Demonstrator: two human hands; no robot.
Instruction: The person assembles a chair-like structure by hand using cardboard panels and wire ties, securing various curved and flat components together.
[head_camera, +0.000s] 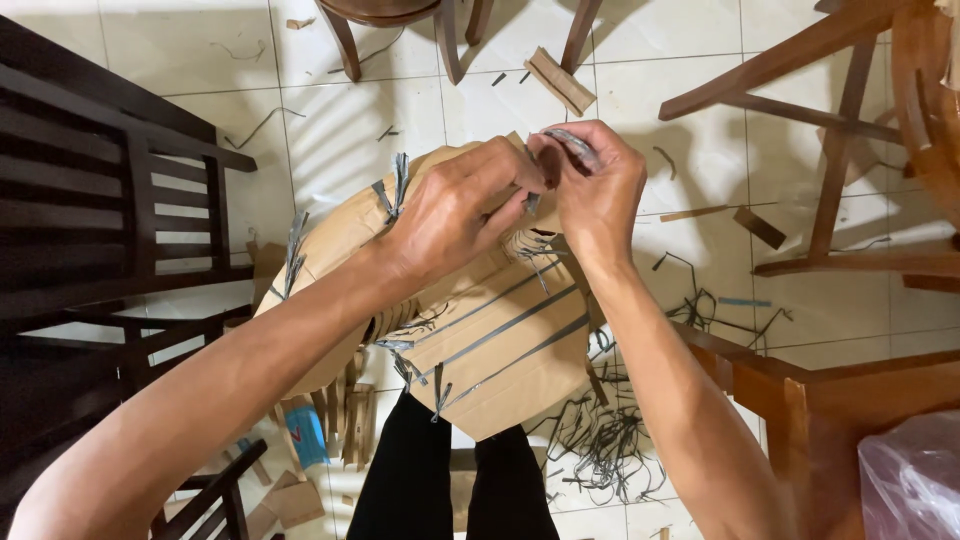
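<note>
Fingers (510, 185) of left hand (455, 215) pressed together, pinching a grey strap end (532, 203) at the top edge of a cardboard-wrapped bundle (500, 350). Right hand (598, 190) just beside, touching the left, fingers curled shut around another grey strap piece (572, 143). Bundle held above the floor, between the forearms, tilted, crossed by parallel grey straps (500, 325) with knotted tufts (392, 195) sticking out along the edges. Both wrists bent inward, forearms converging from the lower corners. Crowded on all sides: dark slatted chair (120, 210) at left, brown wooden chair frame (840, 120) at upper right, wooden table corner (820, 400) at lower right beside a clear pinkish plastic bag (915, 480). Scattered over the white tiled floor (330, 130): cut strap scraps (600, 440), a cardboard offcut (560, 80), small wood pieces. Blue scrap (310, 435) lying among cardboard strips at lower left.
</note>
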